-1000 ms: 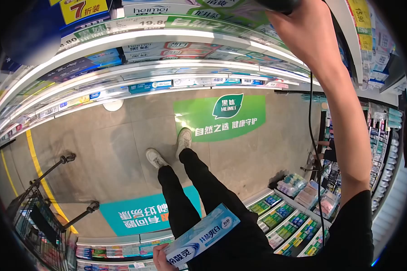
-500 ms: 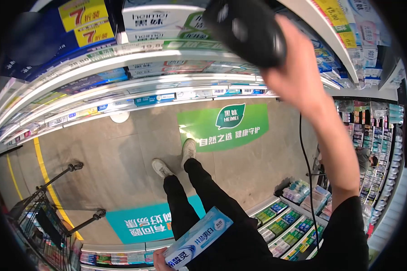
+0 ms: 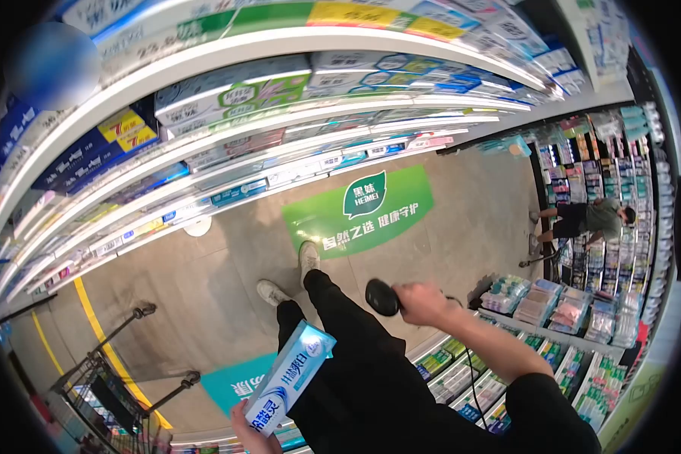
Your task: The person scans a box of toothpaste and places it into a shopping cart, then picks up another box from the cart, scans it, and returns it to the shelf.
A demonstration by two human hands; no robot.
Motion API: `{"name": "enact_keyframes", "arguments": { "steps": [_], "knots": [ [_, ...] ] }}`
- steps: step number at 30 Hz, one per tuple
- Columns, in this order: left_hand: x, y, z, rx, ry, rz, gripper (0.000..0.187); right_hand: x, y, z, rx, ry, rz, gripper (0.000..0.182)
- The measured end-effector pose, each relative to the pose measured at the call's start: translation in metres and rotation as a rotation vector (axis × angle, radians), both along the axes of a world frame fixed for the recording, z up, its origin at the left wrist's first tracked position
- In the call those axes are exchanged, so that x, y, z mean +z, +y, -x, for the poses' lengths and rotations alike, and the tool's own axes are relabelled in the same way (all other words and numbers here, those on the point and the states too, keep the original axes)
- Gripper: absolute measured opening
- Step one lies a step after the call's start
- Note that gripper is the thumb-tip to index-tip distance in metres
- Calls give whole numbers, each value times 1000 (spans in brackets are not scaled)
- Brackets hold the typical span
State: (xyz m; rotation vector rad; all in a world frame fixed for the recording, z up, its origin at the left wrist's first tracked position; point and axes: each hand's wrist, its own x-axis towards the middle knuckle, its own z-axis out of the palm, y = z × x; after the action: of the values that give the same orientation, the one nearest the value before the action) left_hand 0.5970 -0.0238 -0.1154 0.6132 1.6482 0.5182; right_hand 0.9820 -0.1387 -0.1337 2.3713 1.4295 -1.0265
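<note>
My left hand (image 3: 251,430) is wrapped round the lower end of a light blue and white box (image 3: 291,374) with Chinese lettering, tilted in front of my legs. Closed round the handle of a black handheld scanner (image 3: 383,297) is my right hand (image 3: 422,303), above the floor right of my legs. A black cable (image 3: 474,382) hangs down below that hand. The scanner's head points to the left, away from the box.
Shelves (image 3: 280,45) of boxed goods curve across the top. A wheeled cart (image 3: 113,393) stands at lower left. Low racks (image 3: 492,363) of packages lie at lower right. Another person (image 3: 601,219) stands by the far right shelves. Green floor sticker (image 3: 401,204) ahead.
My right hand has come down from the upper shelves with the scanner, which is now lower and farther from the camera. The box has turned more upright and the view has shifted.
</note>
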Motion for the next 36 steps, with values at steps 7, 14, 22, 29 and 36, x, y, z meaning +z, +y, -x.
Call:
{"name": "enact_keyframes", "arguments": {
  "steps": [7, 14, 22, 29, 36],
  "knots": [
    [21, 18, -3, -13, -178, -66, 37, 37, -65, 54, -425, 145, 30, 36],
    [18, 24, 0, -429, 41, -320, 33, -8, -169, 72, -754, 160, -31, 27],
    [40, 31, -26, -224, -180, -71, 37, -17, -267, 114, -1313, 347, 254, 22],
    [49, 17, -55, -280, -165, -84, 39, -32, -291, 119, -1408, 360, 60, 17],
    [94, -21, -144, -299, -248, -127, 32, -28, -312, 55, -1398, 290, -311, 16]
  ]
}}
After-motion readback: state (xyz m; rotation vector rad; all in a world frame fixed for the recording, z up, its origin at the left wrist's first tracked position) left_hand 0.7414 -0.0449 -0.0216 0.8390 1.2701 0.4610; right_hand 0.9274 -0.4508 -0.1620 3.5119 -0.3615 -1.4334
